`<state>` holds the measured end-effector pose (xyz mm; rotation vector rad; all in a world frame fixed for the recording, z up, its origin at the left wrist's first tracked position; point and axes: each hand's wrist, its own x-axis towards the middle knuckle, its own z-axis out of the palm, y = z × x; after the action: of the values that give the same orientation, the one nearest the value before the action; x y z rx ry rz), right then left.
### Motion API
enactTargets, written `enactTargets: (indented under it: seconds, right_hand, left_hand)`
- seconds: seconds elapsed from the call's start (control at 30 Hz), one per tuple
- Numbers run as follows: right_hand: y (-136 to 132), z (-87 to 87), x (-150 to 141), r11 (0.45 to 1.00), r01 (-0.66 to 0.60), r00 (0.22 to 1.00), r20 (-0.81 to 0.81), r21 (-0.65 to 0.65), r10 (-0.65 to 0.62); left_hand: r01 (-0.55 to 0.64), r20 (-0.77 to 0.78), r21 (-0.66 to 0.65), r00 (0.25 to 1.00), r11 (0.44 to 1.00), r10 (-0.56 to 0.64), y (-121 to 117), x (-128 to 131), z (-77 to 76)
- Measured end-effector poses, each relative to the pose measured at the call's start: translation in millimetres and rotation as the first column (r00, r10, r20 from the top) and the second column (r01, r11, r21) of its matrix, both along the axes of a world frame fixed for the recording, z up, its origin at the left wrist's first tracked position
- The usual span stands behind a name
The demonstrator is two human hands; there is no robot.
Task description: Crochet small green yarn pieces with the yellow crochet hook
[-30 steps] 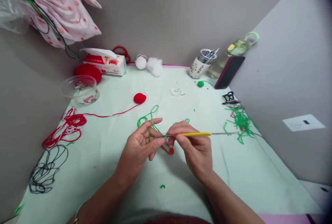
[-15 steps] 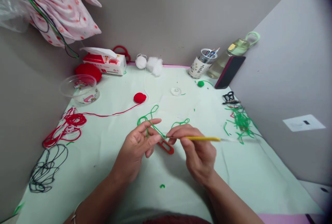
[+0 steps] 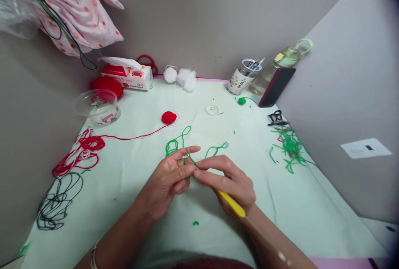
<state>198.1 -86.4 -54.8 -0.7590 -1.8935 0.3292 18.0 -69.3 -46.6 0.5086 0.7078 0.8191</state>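
A: What does all this happen over?

B: The desk [image 3: 311, 202], pale green, its surface creased like cloth.

A: And the hands?

B: The left hand [image 3: 166, 179] pinches thumb against fingers, index finger raised with green yarn [image 3: 171, 147] passing over it. The right hand [image 3: 233, 181] is closed around a slim tool [image 3: 232, 204], its fingertips meeting the left's at the pinch. Whatever sits inside that pinch is mostly hidden.

A: How would you do this step well?

B: I'd steer from the fingertips, let the raised finger feed the strand at an even pull, and ease off if a loop tightens.

A: What's the tool like?

B: A smooth yellow handle slanting down out of the right palm, a thin metal shaft behind it. The working tip is covered.

A: The yarn?

B: Soft, slack loops just beyond the left hand. They could snag where they cross, so I'd free some slack.

A: Anything smaller?

B: A fluffy white tuft [image 3: 187, 80] at the back, a compact red ball [image 3: 168, 117] nearer, then a curled green scrap [image 3: 195, 223].
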Motion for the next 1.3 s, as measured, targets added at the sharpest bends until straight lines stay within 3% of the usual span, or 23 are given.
enactTargets:
  seconds: [0.1, 0.2, 0.27, 0.37, 0.43, 0.47, 0.5, 0.57, 0.6, 0.7, 0.77, 0.87, 1.03, 1.1, 1.2, 1.3]
  right_hand:
    - [3, 1.5, -3, 0.988, -0.063, 0.979, -0.2, -0.142, 0.033]
    - [4, 5.8, -3, 0.942, -0.089, 0.934, -0.356, -0.325, -0.035]
    - [7, 8.2, -1, 0.862, -0.175, 0.871, -0.483, -0.476, -0.09]
    - [13, 8.6, 2, 0.675, -0.379, 0.764, -0.626, -0.633, -0.157]
    - [14, 6.3, 1, 0.625, -0.409, 0.762, -0.626, -0.664, -0.166]
    - [13, 4.7, 0, 0.656, -0.359, 0.797, -0.584, -0.664, -0.155]
    - [11, 2.9, -2, 0.721, -0.264, 0.85, -0.509, -0.64, -0.14]
    - [5, -0.2, -6, 0.883, -0.019, 0.955, -0.269, -0.469, -0.122]
    - [2, -1.3, -8, 0.936, 0.068, 0.981, -0.148, -0.345, -0.126]
    - [-4, -1.0, -9, 0.984, 0.148, 0.989, 0.008, -0.101, -0.148]
    - [-2, 1.6, -7, 0.981, 0.14, 0.987, -0.059, -0.134, -0.149]
    - [6, 5.1, -1, 0.944, 0.082, 0.954, -0.251, -0.319, -0.167]
    - [12, 5.1, 4, 0.788, -0.26, 0.815, -0.564, -0.558, -0.131]
    - [11, 5.1, 1, 0.755, -0.3, 0.827, -0.554, -0.584, -0.1]
    - [9, 5.4, -1, 0.763, -0.247, 0.86, -0.497, -0.598, -0.111]
    - [10, 5.5, 0, 0.716, -0.318, 0.813, -0.567, -0.622, -0.131]
  left_hand:
    - [-0.015, -0.038, 0.016, 0.999, 1.0, 0.015, 2, -3, 0.4]
    - [-0.022, -0.09, 0.066, 0.996, 0.998, 0.028, 3, -5, 1.8]
    - [-0.02, -0.139, 0.11, 0.99, 0.994, 0.035, 3, -6, 2.1]
    - [-0.025, -0.216, 0.176, 0.974, 0.984, 0.064, 3, -4, 0.5]
    - [-0.054, -0.265, 0.212, 0.958, 0.976, 0.11, 1, -2, -1.5]
    - [-0.078, -0.289, 0.224, 0.947, 0.971, 0.143, 0, -1, -2.5]
    - [-0.102, -0.309, 0.233, 0.935, 0.967, 0.173, -2, 1, -3.3]
    - [-0.131, -0.325, 0.235, 0.923, 0.963, 0.205, -5, 5, -4.4]
    - [-0.133, -0.312, 0.224, 0.929, 0.966, 0.2, -7, 7, -4.6]
    - [-0.084, -0.188, 0.121, 0.976, 0.989, 0.106, -9, 10, -3.9]
    - [-0.037, -0.079, 0.035, 0.996, 0.999, 0.04, -6, 8, -3.0]
    - [-0.05, -0.019, -0.031, 0.999, 0.998, 0.05, 0, 1, -2.3]
    - [-0.147, -0.077, 0.032, 0.986, 0.989, 0.149, 2, -2, -2.9]
    - [-0.12, -0.118, 0.088, 0.985, 0.989, 0.13, 0, 2, -3.8]
    - [-0.069, -0.168, 0.125, 0.982, 0.99, 0.09, -3, 6, -5.0]
    - [-0.07, -0.173, 0.105, 0.981, 0.992, 0.087, -2, 4, -3.5]
